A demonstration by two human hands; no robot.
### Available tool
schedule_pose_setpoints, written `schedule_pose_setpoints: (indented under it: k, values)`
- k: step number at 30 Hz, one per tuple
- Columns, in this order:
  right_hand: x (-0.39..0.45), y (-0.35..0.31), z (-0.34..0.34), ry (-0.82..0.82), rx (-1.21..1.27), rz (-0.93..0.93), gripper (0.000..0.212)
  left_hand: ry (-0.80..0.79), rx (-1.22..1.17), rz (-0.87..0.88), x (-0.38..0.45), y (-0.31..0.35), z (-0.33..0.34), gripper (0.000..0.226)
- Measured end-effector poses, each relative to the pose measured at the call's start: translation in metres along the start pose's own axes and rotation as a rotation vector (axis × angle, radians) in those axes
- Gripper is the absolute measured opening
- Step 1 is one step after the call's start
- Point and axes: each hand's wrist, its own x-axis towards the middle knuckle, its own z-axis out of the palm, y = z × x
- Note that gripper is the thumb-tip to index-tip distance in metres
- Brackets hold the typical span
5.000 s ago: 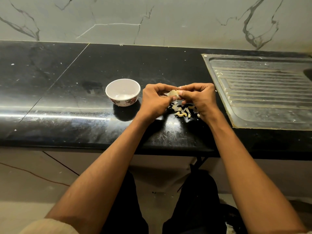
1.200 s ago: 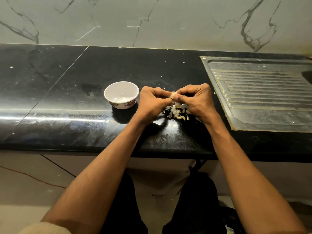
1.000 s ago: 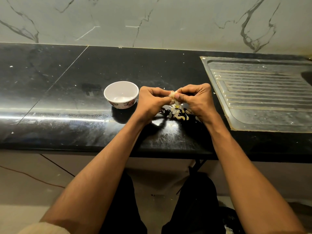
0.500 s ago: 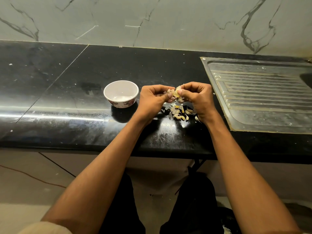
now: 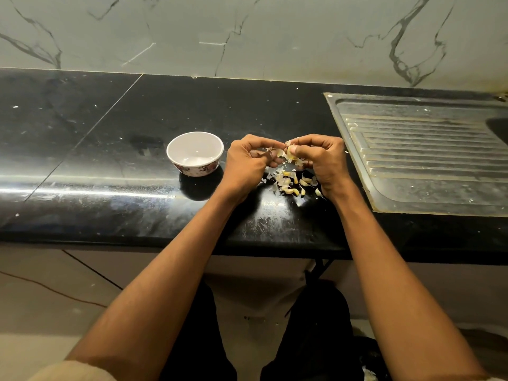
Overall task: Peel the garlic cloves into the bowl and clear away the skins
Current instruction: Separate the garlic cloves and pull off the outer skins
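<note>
While the left hand [image 5: 247,163] pinches skin, the right hand [image 5: 319,158] grips the garlic clove [image 5: 290,154].

We're looking down on a glossy black stone countertop [image 5: 96,166], dusted with pale specks and smears, with a thin seam line running diagonally across its left part and a bright streak of light along its front edge. Behind it rises a grey-white marble wall [image 5: 275,31] veined with dark lines, and over on the right we've got a dull ribbed steel sink drainboard [image 5: 428,158] set into the counter. Below the counter edge we see a pale tiled floor [image 5: 41,298] with a thin orange-brown wire [image 5: 55,291] trailing across it.
</note>
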Motion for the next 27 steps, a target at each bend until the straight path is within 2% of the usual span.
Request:
schedule_pose_setpoints:
  k: [7,12,18,23,27]
  values:
    - [-0.003,-0.005,0.002,0.000,-0.028,-0.005,0.011,0.014,0.002,-0.029,-0.002,0.000,0.002,0.013]
    - [-0.004,-0.007,0.003,-0.035,-0.023,-0.007,0.021,0.046,-0.036,-0.040,0.000,-0.001,0.003,0.014]
    - [-0.003,-0.003,0.003,-0.100,-0.076,-0.057,0.009,0.072,-0.005,-0.051,0.001,-0.002,0.002,0.016]
    - [0.000,0.005,0.000,-0.102,-0.217,-0.125,0.023,0.024,-0.021,-0.041,-0.001,0.000,0.001,0.007]
    - [0.000,0.005,-0.001,-0.137,-0.211,-0.093,0.017,-0.007,-0.019,-0.051,0.000,0.000,-0.001,0.009]
